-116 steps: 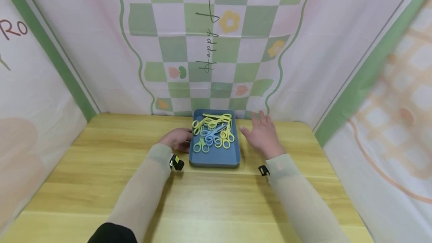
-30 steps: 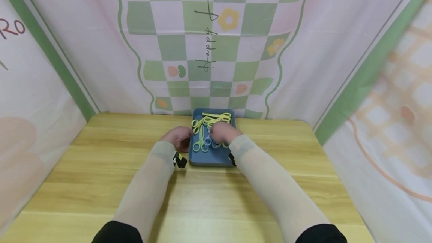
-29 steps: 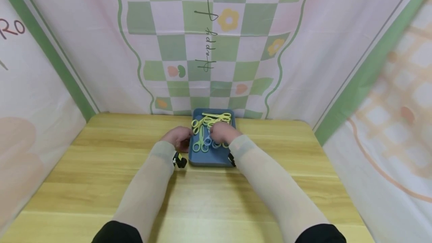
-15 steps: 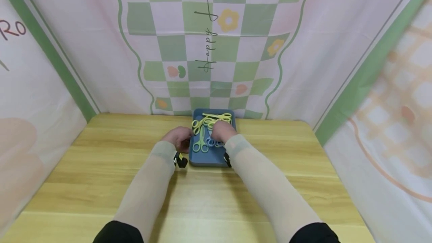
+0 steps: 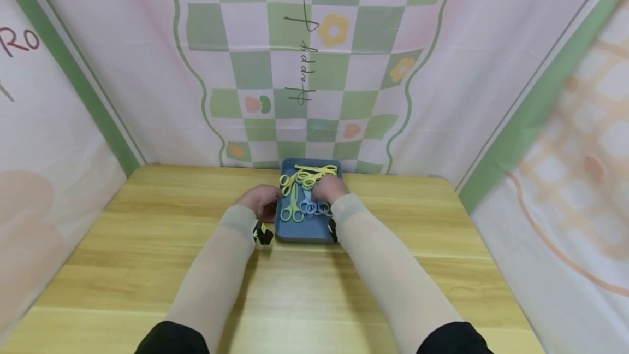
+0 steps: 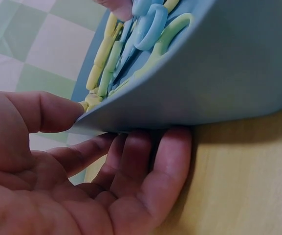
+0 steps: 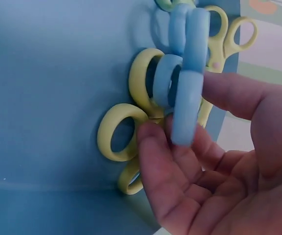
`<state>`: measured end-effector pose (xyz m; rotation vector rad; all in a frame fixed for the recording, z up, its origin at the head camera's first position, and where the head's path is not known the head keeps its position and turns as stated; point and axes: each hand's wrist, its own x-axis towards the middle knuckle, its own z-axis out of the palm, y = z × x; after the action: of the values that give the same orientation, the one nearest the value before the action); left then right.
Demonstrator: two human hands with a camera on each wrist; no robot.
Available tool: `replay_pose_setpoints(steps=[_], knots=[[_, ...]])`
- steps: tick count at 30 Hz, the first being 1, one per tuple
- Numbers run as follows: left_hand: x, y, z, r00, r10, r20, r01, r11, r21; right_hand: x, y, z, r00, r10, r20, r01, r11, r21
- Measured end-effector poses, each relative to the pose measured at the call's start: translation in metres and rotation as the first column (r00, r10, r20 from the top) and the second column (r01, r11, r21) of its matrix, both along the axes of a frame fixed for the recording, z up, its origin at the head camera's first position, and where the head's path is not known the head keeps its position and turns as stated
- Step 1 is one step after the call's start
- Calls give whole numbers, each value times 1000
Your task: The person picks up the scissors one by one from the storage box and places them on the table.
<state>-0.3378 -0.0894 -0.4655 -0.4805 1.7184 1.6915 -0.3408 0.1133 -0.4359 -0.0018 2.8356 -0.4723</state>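
In the head view a blue-grey tray point(image 5: 295, 232) holds several small scissors. My left hand point(image 5: 259, 199) holds the tray's left side. In the left wrist view its thumb is at the rim and its fingers lie against the outer wall. Over the tray's right half, my right hand point(image 5: 330, 188) pinches blue scissors point(image 7: 188, 93) between thumb and fingers, their handles edge-on. More blue handle rings point(image 7: 165, 81) show just behind them. Beside the fingertips lie yellow scissors point(image 7: 119, 132). Green scissors point(image 5: 292, 209) lie on the tray's left part. The right hand hides part of the pile.
Yellow scissors point(image 5: 321, 170) lie crossed at the back of the tray. The tray stands at the rear of a wooden table point(image 5: 314, 294), close to a checked cloth backdrop point(image 5: 324, 86). Cloth also hangs on both sides.
From right of the tray, my right hand has come in over the scissors. The green scissors are more exposed, and the blue handles have shifted. Lately the right hand moved slightly right; the left stays put.
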Motion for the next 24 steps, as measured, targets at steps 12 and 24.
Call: replay_pose_setpoints(steps=[12, 24], knots=[[-3, 0, -2, 1000, -1, -26, 0, 999, -47, -6, 8, 5, 997, 13, 81, -9, 998, -56], [1, -1, 0, 1000, -7, -16, 7, 999, -32, -11, 14, 5, 986, -15, 164, 37, 990, -133]])
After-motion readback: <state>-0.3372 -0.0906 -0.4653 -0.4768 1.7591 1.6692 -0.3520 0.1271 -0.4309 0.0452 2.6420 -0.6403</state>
